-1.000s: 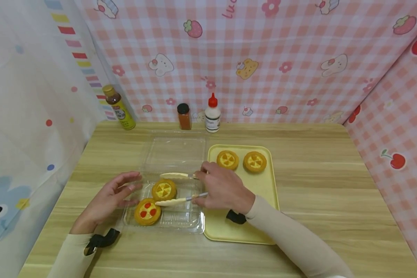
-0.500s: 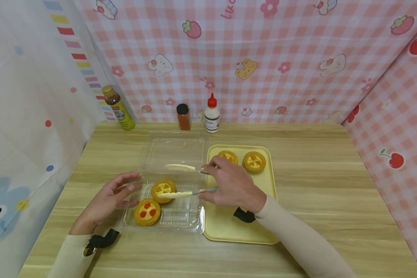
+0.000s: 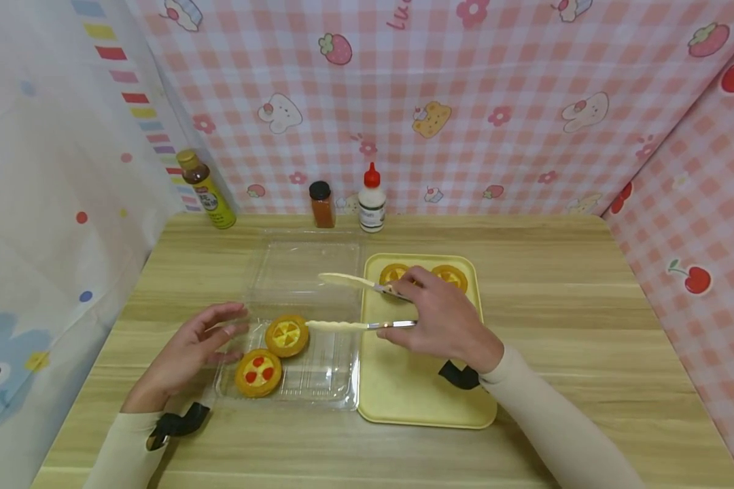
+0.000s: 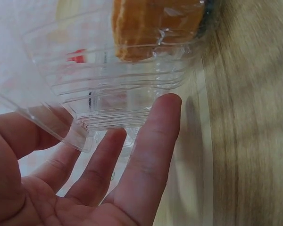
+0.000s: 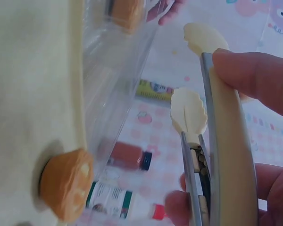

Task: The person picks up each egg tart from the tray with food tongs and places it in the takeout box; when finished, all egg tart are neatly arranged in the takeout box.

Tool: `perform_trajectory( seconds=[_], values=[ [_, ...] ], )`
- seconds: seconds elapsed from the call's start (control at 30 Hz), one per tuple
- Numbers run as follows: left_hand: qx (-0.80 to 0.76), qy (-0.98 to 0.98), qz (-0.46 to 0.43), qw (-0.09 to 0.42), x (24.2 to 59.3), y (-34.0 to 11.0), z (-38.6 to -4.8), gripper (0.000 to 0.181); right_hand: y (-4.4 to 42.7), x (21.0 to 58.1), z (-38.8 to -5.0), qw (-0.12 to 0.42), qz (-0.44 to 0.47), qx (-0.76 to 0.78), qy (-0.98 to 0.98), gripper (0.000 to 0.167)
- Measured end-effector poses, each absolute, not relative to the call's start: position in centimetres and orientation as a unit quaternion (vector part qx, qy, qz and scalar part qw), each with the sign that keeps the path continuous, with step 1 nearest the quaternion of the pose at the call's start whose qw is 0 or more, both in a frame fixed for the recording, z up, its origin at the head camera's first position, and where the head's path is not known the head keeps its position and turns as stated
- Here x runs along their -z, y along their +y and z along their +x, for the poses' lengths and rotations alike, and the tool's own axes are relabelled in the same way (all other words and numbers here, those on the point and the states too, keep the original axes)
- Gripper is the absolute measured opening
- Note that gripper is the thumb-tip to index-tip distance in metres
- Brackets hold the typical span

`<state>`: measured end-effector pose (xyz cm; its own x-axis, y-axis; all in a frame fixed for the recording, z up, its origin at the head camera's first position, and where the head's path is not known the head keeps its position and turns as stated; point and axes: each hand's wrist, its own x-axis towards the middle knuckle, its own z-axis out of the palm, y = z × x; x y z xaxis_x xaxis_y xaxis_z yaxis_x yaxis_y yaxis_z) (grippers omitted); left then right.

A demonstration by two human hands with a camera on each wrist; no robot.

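My right hand (image 3: 443, 319) is over the upper half of the yellow tray (image 3: 416, 401), holding a pair of tongs (image 3: 391, 326) by their two arms; the cream tips stand wide apart and reach out past the tray's left rim. That hand is in my way on the head feed, covering part of both tarts at the tray's back, the left tart (image 3: 394, 273) and the right tart (image 3: 450, 274).

Just left of the tray sits the clear container (image 3: 336, 384), holding a tart with yellow wedges (image 3: 286, 335) near the lower tong tip, and a red-dotted tart (image 3: 258, 373) against it. Its lid (image 3: 302, 265) lies folded back beside the tray's far left corner. My left hand (image 3: 186, 356), fingers loosely spread, is at the container's side away from the tray; I can't tell whether it touches.

Behind the tray's left corner stands a white bottle (image 3: 372, 204) with a red nozzle, then a black-lidded jar (image 3: 323, 207), and farther left a gold-capped bottle (image 3: 214, 202). The two bottles' labels carry print I can't read reliably. High behind the tray, the checked cloth (image 3: 508, 163) shows pink letters, "luc", cut off at the top.
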<state>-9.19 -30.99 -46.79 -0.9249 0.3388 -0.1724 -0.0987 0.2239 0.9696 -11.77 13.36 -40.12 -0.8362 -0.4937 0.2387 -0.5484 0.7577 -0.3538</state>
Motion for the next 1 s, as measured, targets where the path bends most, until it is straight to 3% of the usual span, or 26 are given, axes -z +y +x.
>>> perform_trajectory(
  seconds=[0.6, 1.0],
  values=[
    [-0.626, 0.757, 0.079, 0.169, 47.1, -31.0, -9.1, 0.054, 19.5, 41.8, -11.6, 0.129, 0.233, -0.251, -0.931, 0.062],
    [-0.63, 0.755, 0.08, 0.164, 47.1, -30.8, -9.1, 0.053, 23.9, 42.8, -11.7, 0.142, 0.188, -0.214, -0.948, 0.067]
  ],
)
